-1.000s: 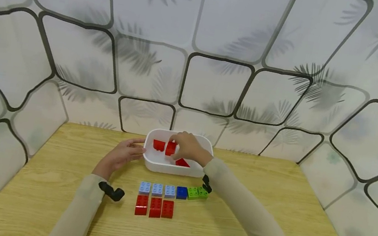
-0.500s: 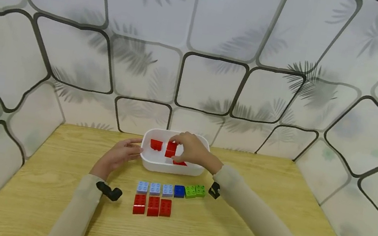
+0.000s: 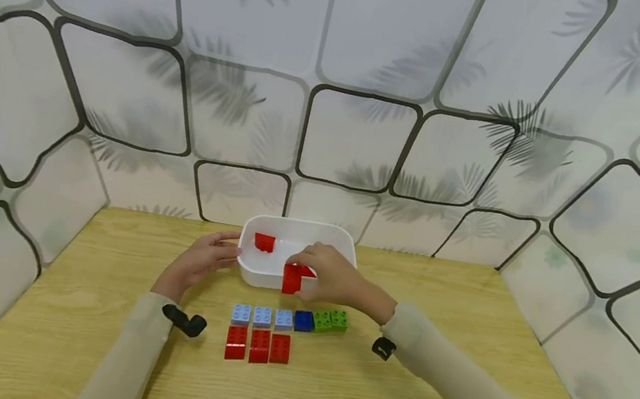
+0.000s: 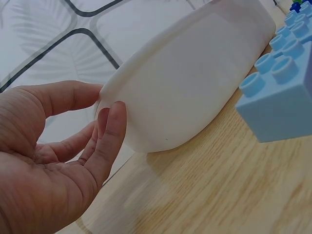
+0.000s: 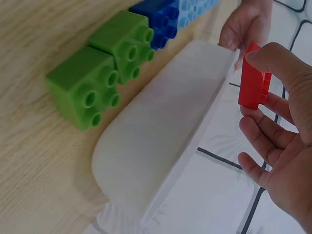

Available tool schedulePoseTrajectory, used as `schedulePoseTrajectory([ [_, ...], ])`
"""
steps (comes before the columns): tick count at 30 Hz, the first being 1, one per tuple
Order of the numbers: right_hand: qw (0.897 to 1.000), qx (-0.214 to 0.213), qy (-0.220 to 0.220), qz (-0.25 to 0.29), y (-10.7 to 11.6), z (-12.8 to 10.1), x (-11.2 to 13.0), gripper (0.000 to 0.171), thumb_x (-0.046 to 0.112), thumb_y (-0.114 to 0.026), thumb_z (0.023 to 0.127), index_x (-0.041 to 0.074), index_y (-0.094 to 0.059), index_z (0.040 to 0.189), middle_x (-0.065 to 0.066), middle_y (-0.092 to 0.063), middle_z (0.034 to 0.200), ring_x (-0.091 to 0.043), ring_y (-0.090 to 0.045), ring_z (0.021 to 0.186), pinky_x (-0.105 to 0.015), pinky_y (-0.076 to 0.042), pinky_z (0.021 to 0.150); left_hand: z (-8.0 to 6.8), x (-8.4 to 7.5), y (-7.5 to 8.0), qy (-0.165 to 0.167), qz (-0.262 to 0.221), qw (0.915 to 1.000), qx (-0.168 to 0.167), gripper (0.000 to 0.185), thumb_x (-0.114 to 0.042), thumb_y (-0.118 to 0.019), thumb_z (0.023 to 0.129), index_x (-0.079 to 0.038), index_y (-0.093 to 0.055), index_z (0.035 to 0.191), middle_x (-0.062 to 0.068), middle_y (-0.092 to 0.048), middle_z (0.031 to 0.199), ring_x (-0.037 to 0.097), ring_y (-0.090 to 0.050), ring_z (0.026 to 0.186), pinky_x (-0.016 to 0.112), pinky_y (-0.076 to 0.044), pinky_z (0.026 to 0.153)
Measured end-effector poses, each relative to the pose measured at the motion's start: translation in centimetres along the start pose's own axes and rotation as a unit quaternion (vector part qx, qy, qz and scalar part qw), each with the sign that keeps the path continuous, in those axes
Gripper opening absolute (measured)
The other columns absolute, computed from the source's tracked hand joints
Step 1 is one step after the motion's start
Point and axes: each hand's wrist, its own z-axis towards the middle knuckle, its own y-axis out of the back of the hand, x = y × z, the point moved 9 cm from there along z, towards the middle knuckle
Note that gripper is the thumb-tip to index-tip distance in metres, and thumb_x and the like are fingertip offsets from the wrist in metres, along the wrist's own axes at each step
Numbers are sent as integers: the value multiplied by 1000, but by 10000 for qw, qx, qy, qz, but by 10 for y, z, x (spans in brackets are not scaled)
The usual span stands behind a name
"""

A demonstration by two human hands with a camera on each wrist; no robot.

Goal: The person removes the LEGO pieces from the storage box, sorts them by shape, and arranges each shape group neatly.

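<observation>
My right hand (image 3: 338,280) pinches a red toy building brick (image 3: 291,281) between thumb and fingers, over the front rim of a white plastic bin (image 3: 258,278). In the right wrist view the brick (image 5: 251,83) shows its side, its studs turned toward the palm. At the bin's left end, my left hand (image 3: 201,263) touches the wall with loosely extended fingers; the left wrist view shows fingertips (image 4: 117,109) against the outside near the rim. Inside the bin lies one red brick (image 3: 264,242) at the left, and another red piece (image 3: 308,272) is partly hidden behind the right hand.
In front of the bin runs a row of light blue bricks (image 3: 262,317), a dark blue brick (image 3: 303,321) and green bricks (image 3: 330,320). Nearer me, several red bricks (image 3: 259,345) form a second row on the wooden table (image 3: 390,392). A patterned curtain (image 3: 361,140) encloses the table.
My right hand has lifted the red brick from the bin's middle and brought it toward me, over the front rim. The left hand stays at the bin's left end.
</observation>
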Motion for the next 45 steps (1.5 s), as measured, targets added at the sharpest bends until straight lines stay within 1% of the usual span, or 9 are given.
schedulePoseTrajectory([
  [5, 9996, 151, 230, 48, -5, -14, 8, 46, 30, -86, 79, 11, -72, 119, 0, -71, 105, -16, -62, 95, -33, -52, 86, 0, -1, -1, 36, -9, 10000, 16, 60, -13, -57, 105, 1, -31, 157, 31, -45, 148, 11, -64, 106, 35, -54, 106],
  [9, 9990, 350, 283, 23, -12, -26, 11, 49, 30, -87, 79, 11, -70, 121, 0, -71, 109, -16, -61, 98, -33, -53, 91, 1, 0, 0, 27, 9, 10000, 26, 60, -13, -57, 105, 1, -31, 157, 29, -47, 145, 9, -64, 105, 34, -55, 105],
  [13, 9984, 399, 401, -20, -16, -37, 17, 51, 30, -88, 78, 11, -69, 121, -1, -71, 115, -17, -62, 104, -34, -54, 95, 2, 1, 0, -13, 45, 10000, 51, 60, -12, -56, 105, 1, -31, 157, 25, -51, 141, 7, -65, 102, 33, -56, 104],
  [18, 9982, 433, 421, 16, -19, -50, 24, 54, 29, -89, 75, 12, -68, 122, -1, -69, 119, -18, -61, 107, -36, -54, 96, 2, 1, 0, -25, 4, 10000, 58, 60, -12, -57, 105, 1, -32, 157, 20, -55, 136, 7, -65, 101, 32, -57, 103],
  [21, 9982, 484, 363, 38, -22, -56, 25, 54, 29, -88, 74, 13, -69, 122, -1, -68, 117, -17, -61, 106, -35, -55, 95, 1, 1, 0, -47, -13, 9999, 93, 60, -12, -57, 105, 2, -31, 158, 22, -54, 137, 7, -65, 101, 32, -57, 103],
  [27, 9978, 575, 315, 60, -29, -64, 26, 53, 29, -86, 74, 13, -70, 122, 0, -69, 112, -15, -59, 102, -29, -53, 91, 2, 2, 0, -26, -18, 10000, 70, 60, -12, -57, 105, 1, -31, 158, 23, -53, 137, 7, -65, 100, 30, -57, 101],
  [34, 9973, 534, 503, -90, -35, -72, 30, 52, 34, -87, 74, 14, -71, 119, 1, -68, 108, -13, -59, 97, -25, -52, 87, 2, 2, 1, 7, -5, 10000, 4, 60, -13, -58, 105, 1, -33, 157, 22, -54, 137, 8, -65, 101, 30, -58, 100],
  [38, 9965, 600, 556, -197, -40, -74, 33, 51, 37, -86, 75, 16, -70, 118, 2, -67, 108, -12, -59, 98, -27, -53, 91, 1, 1, 1, -1, -26, 10000, 24, 60, -13, -57, 105, 1, -31, 158, 22, -54, 136, 8, -65, 101, 32, -57, 102],
  [45, 9949, 790, 507, -376, -50, -76, 35, 51, 41, -86, 77, 16, -70, 119, 1, -69, 112, -14, -61, 104, -32, -52, 98, -1, -1, 0, -3, -52, 10000, 41, 61, -13, -58, 105, 1, -32, 158, 19, -57, 133, 6, -66, 98, 33, -57, 103],
])
